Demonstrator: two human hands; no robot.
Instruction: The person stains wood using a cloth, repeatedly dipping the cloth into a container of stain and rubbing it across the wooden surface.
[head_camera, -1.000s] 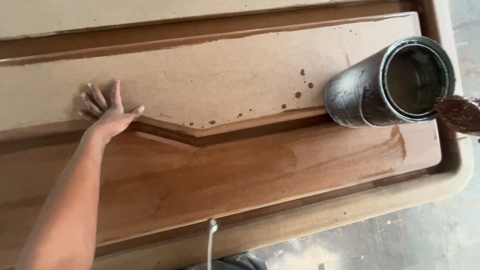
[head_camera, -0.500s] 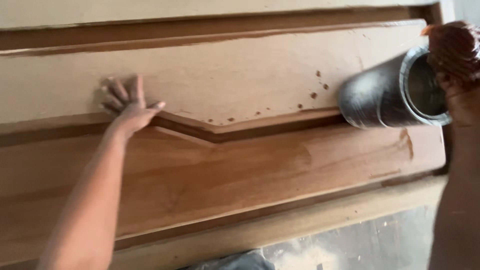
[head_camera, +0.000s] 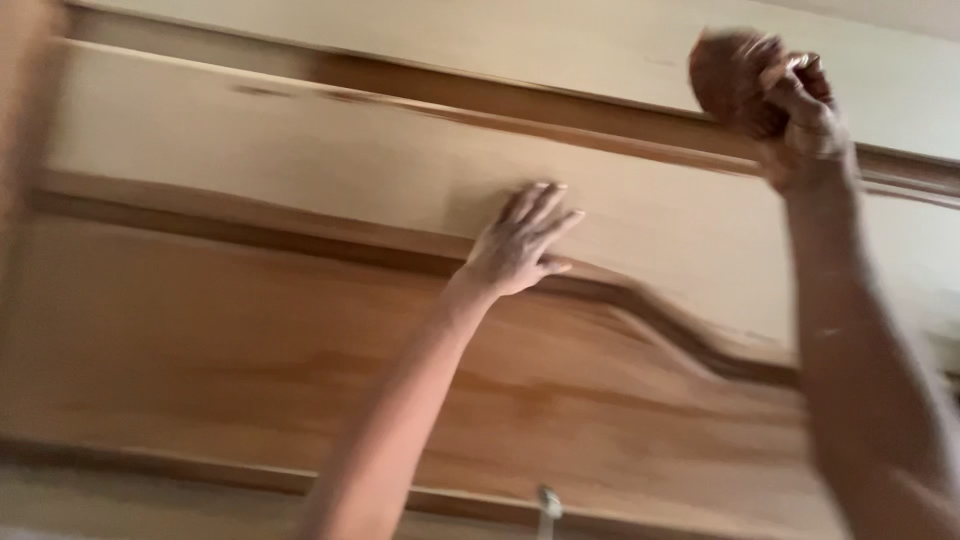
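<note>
So the big wooden door panel (head_camera: 300, 340) is lying flat and fills pretty much the whole view, which makes sense for staining since nothing runs when it's laid down like that. The lower raised section is already a warm orange-brown, while the upper raised section (head_camera: 330, 165) is pale and bare-looking, with darker brown sitting in the routed groove (head_camera: 660, 310) that zigzags between the two. The left hand (head_camera: 520, 240) is spread open and flat, palm down on the pale section right next to that groove, fingers splayed, not gripping anything; looks to me like it's there to lean on and steady the body while reaching across. The right hand (head_camera: 790, 110) is up at the far side, closed tight around a dark brown wad (head_camera: 730, 75), most likely a stain-soaked rag or sponge, though it's blurry enough that I can't swear to which. It's held right over the dark strip of moulding (head_camera: 480, 95) along the top edge of the panel, just about touching or barely above it, can't tell with the motion blur. Bunching it up in the fist like that would give a tidy pad to push into the groove. There's a small metal bit (head_camera: 548, 500) poking up at the bottom edge, too small to identify.
</note>
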